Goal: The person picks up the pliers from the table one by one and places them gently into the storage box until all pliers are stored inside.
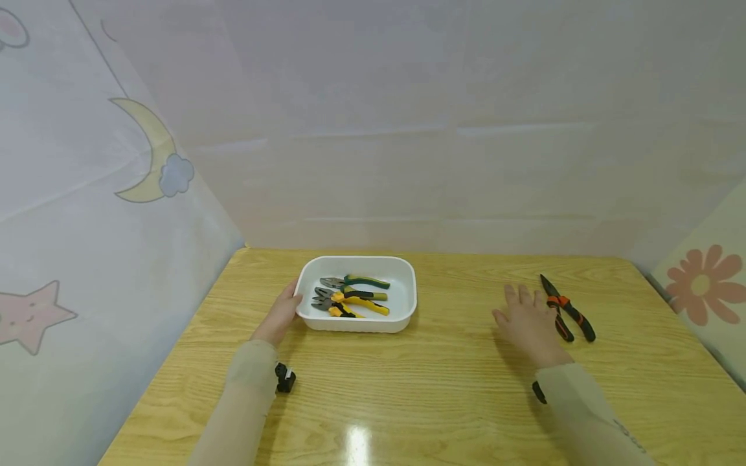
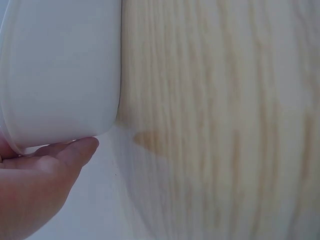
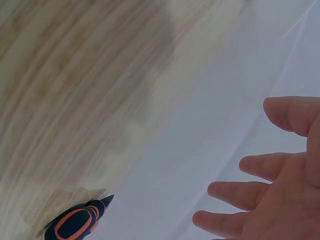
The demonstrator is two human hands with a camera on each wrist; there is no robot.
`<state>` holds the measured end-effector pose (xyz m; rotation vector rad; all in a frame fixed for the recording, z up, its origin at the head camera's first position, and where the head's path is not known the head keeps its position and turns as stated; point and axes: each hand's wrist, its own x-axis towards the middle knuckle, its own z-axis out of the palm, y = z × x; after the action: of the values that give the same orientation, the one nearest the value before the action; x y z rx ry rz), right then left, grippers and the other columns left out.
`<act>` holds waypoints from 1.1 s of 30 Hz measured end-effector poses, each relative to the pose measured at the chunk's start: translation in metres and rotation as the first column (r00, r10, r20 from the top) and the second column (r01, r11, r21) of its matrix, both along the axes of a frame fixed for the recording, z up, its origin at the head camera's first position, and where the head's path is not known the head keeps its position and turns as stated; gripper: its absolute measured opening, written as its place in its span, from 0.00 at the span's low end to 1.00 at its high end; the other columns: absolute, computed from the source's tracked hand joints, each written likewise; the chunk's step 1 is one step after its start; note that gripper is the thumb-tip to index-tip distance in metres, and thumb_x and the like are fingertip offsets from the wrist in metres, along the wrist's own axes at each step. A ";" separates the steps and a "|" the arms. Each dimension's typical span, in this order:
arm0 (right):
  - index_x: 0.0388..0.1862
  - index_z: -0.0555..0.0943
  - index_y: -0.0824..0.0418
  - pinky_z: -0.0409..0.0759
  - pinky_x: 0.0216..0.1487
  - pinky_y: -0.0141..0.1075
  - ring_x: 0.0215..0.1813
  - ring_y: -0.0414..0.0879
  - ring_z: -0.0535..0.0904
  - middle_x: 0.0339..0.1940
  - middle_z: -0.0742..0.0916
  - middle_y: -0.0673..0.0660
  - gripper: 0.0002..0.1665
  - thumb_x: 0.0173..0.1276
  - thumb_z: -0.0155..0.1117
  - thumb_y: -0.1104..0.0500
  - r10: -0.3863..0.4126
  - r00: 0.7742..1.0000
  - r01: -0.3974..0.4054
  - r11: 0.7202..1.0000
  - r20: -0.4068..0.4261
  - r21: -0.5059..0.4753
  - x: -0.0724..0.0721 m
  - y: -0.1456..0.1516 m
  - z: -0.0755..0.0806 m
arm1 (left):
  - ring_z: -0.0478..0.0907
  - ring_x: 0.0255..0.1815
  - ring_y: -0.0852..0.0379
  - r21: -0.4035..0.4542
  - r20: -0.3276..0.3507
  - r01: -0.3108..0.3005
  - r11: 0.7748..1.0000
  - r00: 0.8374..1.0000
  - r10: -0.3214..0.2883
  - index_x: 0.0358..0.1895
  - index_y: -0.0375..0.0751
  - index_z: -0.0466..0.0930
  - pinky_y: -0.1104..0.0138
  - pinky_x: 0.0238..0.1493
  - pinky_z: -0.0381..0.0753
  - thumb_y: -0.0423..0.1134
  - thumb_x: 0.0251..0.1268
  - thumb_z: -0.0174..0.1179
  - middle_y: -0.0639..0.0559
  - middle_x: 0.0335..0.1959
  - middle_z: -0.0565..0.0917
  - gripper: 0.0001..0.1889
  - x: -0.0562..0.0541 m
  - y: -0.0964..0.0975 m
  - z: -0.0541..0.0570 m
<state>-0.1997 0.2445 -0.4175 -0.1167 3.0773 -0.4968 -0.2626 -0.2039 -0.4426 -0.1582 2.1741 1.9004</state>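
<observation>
My left hand holds the left end of a white plastic tray, the thumb at its rim and the fingers along the outer wall. The same hand shows against the tray's wall in the left wrist view. Inside lie several pliers, some with green handles, others with yellow-and-black handles. My right hand is over the table with fingers spread and nothing in it. Just right of it lie long-nose pliers with black-and-orange handles, also in the right wrist view.
The wood-grain table ends at a pale cloth backdrop behind and at both sides. A black wrist camera sits beside the left sleeve. A small black piece shows beside the right sleeve.
</observation>
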 end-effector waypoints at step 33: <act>0.71 0.52 0.80 0.47 0.51 0.83 0.64 0.89 0.41 0.67 0.52 0.88 0.41 0.76 0.50 0.52 -0.066 0.997 0.066 0.998 0.028 0.005 0.002 0.040 -0.014 | 0.46 0.77 0.41 -0.019 -0.005 0.011 1.000 1.000 -0.011 0.77 0.33 0.38 0.51 0.74 0.51 0.31 0.79 0.29 0.38 0.78 0.44 0.27 -0.001 -0.002 -0.003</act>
<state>-0.1979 0.2846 -0.4316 -0.0080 3.0629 -0.4910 -0.2640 -0.2056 -0.4454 -0.1448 2.1928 1.8770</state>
